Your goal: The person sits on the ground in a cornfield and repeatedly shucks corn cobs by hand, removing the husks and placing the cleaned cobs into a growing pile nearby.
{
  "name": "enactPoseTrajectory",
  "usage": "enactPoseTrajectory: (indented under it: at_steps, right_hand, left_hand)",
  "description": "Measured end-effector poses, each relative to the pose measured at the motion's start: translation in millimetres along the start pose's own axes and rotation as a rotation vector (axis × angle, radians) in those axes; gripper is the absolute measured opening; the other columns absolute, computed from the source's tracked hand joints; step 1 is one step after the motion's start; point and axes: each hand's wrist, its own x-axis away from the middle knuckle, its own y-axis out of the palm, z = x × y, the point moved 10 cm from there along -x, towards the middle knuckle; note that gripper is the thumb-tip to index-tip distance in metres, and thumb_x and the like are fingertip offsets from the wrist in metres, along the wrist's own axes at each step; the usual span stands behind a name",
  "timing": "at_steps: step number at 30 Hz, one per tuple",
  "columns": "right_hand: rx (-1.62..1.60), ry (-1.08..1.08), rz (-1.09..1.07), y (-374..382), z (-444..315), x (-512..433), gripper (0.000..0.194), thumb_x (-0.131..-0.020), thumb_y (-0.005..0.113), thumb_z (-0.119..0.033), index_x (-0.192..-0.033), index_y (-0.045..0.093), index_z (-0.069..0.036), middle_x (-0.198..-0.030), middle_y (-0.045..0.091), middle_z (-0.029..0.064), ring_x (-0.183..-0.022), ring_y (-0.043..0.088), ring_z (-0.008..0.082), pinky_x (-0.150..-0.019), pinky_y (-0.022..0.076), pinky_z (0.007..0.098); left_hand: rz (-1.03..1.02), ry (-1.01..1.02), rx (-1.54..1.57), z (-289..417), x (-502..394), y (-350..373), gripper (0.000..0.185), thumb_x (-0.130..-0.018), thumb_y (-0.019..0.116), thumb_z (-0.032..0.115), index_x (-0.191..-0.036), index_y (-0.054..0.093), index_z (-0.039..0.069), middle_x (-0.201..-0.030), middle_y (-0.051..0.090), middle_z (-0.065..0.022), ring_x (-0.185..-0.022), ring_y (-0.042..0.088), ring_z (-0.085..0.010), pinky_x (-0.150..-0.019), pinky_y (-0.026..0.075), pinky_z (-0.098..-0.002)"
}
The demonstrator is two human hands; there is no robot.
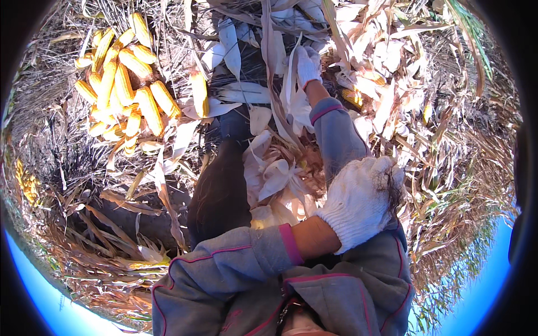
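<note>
My left hand [361, 201], in a white knit glove, is drawn across my body to the right. Its fingers are curled, with a tuft of dark corn silk [394, 189] at them. Farther forward my right hand [309, 65], also gloved, reaches down among dry corn husks [290, 90]; its fingertips are hard to make out. Just right of that hand, a yellow corn cob [352, 98] lies partly covered by husk. Between my legs are loose pale husks [275, 178] and brown silk [311, 172].
A heap of husked corn cobs [122, 84] lies at the left, with a single cob [199, 94] nearer the middle. Husked stalks and leaves [386, 50] are piled at the right. Far left shows another small cob pile [27, 182]. My dark trouser leg [222, 189] stretches forward.
</note>
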Motion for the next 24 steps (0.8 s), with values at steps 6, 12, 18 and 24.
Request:
enactPoseTrajectory:
  at_steps: [6, 12, 18, 24]
  right_hand:
    - [0.656, -0.082, -0.039, 35.6, 3.1, 3.0, 0.039, -0.087, 0.056, -0.029, -0.122, 0.054, -0.012, -0.120, 0.057, 0.0214, -0.111, 0.058, 0.0384, -0.093, 0.0476, 0.0453]
    - [1.002, 0.058, -0.175, 51.1, 10.1, 16.6, 0.053, -0.081, 0.062, -0.039, -0.121, 0.053, -0.006, -0.123, 0.057, 0.0186, -0.114, 0.057, 0.0341, -0.094, 0.0482, 0.0410]
    - [0.480, 0.322, -0.557, 10.0, 29.3, 77.1, 0.039, -0.085, 0.062, -0.038, -0.101, 0.062, -0.003, -0.086, 0.066, 0.0071, -0.061, 0.061, 0.0181, -0.055, 0.0489, 0.0302]
    - [-0.008, 0.247, -0.548, -70.7, -49.7, 178.6, 0.043, -0.088, 0.056, -0.035, -0.116, 0.055, -0.003, -0.093, 0.062, 0.0075, -0.074, 0.060, 0.0150, -0.067, 0.0500, 0.0276]
  left_hand:
    - [0.178, 0.000, 0.068, -6.2, 1.6, -16.4, 0.027, -0.073, 0.064, 0.017, -0.098, 0.057, 0.007, -0.098, 0.057, -0.0122, -0.090, 0.057, -0.0327, -0.078, 0.046, -0.0441]
    - [0.160, -0.059, 0.017, -14.2, 0.5, -13.4, 0.027, -0.074, 0.062, 0.016, -0.099, 0.058, 0.006, -0.098, 0.058, -0.0123, -0.091, 0.058, -0.0315, -0.080, 0.046, -0.0430]
    - [0.080, 0.025, -0.079, 0.5, -2.7, 2.9, 0.029, -0.077, 0.060, 0.020, -0.102, 0.058, 0.006, -0.099, 0.060, -0.0137, -0.094, 0.059, -0.0317, -0.083, 0.046, -0.0431]
    - [0.244, 0.036, -0.136, -10.7, -11.6, -3.8, 0.028, -0.086, 0.057, 0.028, -0.102, 0.059, 0.005, -0.096, 0.062, -0.0164, -0.090, 0.061, -0.0357, -0.079, 0.048, -0.0442]
